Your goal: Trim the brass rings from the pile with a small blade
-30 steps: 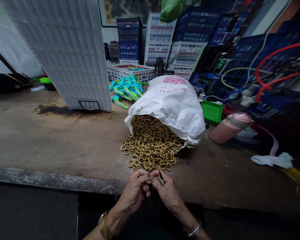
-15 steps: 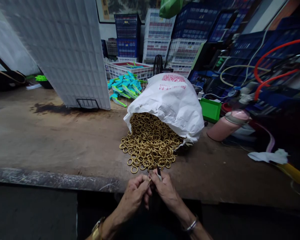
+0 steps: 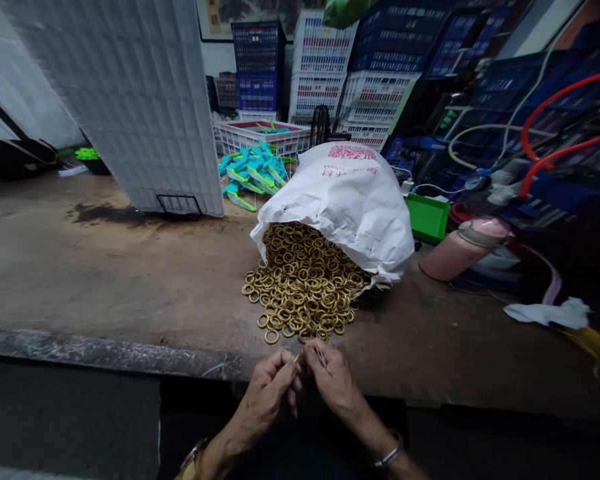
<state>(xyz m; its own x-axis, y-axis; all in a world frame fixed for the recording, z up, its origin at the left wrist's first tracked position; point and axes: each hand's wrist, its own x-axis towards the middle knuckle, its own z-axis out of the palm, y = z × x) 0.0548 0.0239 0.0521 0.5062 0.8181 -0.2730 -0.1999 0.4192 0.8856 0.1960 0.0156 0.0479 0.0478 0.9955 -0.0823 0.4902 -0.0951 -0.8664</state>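
At the table's front edge, my left hand (image 3: 273, 385) is closed, with a brass-coloured ring (image 3: 297, 358) pinched edge-on between thumb and finger. Close beside it, my right hand (image 3: 334, 381) is closed around a small slim tool (image 3: 321, 358); a greyish strip of it shows above the fingers, its working end is hidden and I cannot make out its kind. Just beyond both hands, a heap of brass-coloured rings (image 3: 305, 297) spills from the mouth of a white woven sack (image 3: 350, 193) lying on its side.
A tall white padded panel (image 3: 145, 120) stands left on the wooden table (image 3: 105, 273). Turquoise and green plastic pieces (image 3: 257, 167) lie behind the sack. To the right are a green tray (image 3: 427, 219), a pink bottle (image 3: 465, 248) and red hoses. Stacked crates (image 3: 320, 93) fill the back.
The view has shifted slightly. The tool in my right hand has turned, so its dark and pale end shows now as a thin strip. My left hand keeps its pinch on the ring.
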